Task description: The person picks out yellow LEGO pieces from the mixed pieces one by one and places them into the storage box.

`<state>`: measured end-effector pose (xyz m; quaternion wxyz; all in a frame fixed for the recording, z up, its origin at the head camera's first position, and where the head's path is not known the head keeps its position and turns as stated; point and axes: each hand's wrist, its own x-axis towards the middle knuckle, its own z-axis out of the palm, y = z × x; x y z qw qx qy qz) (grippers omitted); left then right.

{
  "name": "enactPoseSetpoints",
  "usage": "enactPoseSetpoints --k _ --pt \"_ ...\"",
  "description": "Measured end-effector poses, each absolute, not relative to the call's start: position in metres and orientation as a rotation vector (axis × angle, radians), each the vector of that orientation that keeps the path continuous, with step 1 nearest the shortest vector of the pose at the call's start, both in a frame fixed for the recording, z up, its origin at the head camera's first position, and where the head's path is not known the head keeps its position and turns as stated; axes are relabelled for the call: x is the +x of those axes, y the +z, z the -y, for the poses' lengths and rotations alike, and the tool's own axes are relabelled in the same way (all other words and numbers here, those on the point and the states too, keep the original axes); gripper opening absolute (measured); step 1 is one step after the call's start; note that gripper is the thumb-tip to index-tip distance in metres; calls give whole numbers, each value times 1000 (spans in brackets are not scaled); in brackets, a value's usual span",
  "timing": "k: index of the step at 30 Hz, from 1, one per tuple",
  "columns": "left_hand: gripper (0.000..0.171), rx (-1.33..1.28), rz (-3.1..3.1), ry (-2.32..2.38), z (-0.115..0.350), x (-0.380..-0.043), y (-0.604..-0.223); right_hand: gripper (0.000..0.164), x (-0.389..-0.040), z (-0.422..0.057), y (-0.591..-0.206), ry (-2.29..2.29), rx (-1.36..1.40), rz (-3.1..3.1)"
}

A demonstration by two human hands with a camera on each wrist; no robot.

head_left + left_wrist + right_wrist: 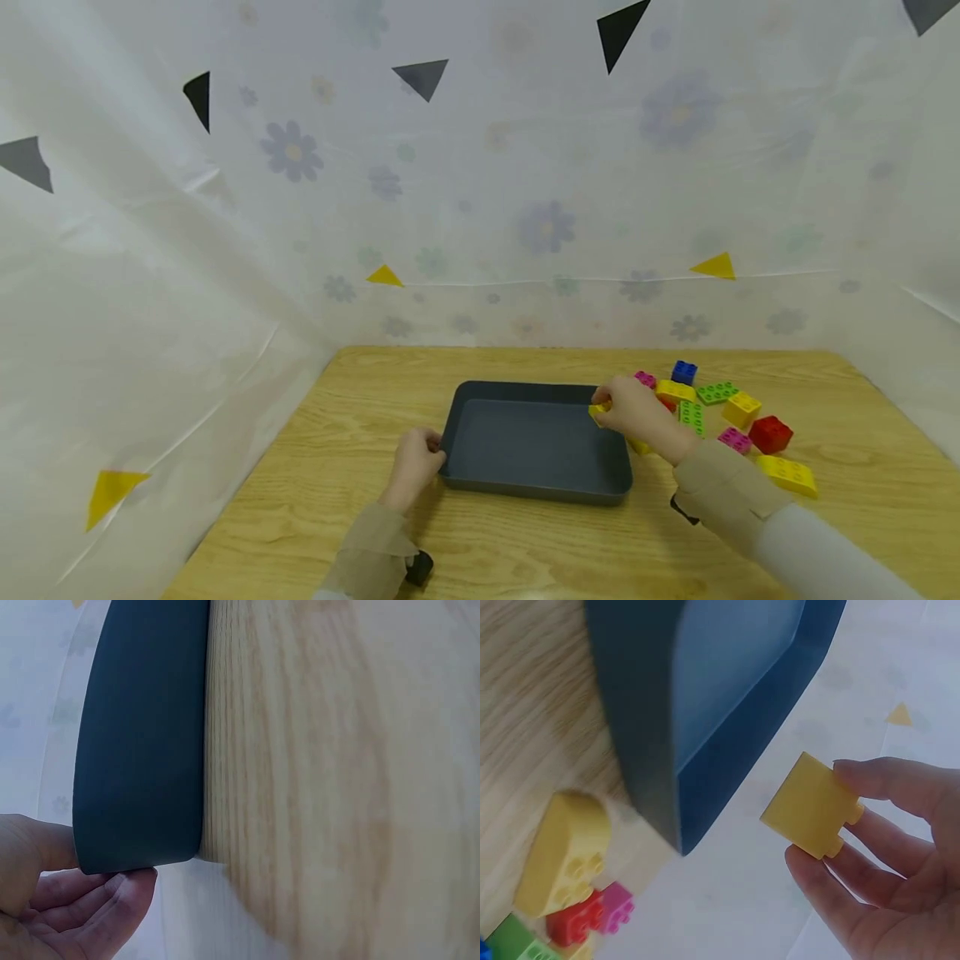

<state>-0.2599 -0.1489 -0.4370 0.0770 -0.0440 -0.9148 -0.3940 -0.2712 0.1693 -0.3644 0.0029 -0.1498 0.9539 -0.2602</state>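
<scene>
The left hand [414, 465] grasps the dark grey tray [536, 492] at its left side, near a front corner; in the left wrist view the thumb is at the rim and the other fingers are bent against the outside of the wall. The tray lies flat on the wooden counter [315, 500], in front of the person, and its inside shows no block.

The right hand [639, 412] pinches a small yellow block [810, 806] between the thumb and the fingers. In the head view this block appears at the right rear part of the tray, and in the right wrist view it is held apart from the tray wall, with its studs turned to the palm.

To the right of the tray, a loose group of blocks lies on the counter. At the back there is 1 blue block [683, 372]. I see also 2 green blocks [717, 393], 2 pink blocks [734, 440], some yellow ones and 1 large red block [771, 434]. Another red block [576, 916] is partly covered by the right arm in the head view. A long yellow block [787, 476] is the nearest to the person.

Behind the counter hangs a pale sheet [480, 208] with flowers.
</scene>
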Motion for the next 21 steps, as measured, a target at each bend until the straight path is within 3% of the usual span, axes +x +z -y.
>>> enactPoseSetpoints --k 21 --pt "16 -127 2732 -1168 149 -260 -441 17 -300 -82 -384 -895 -745 -3028"
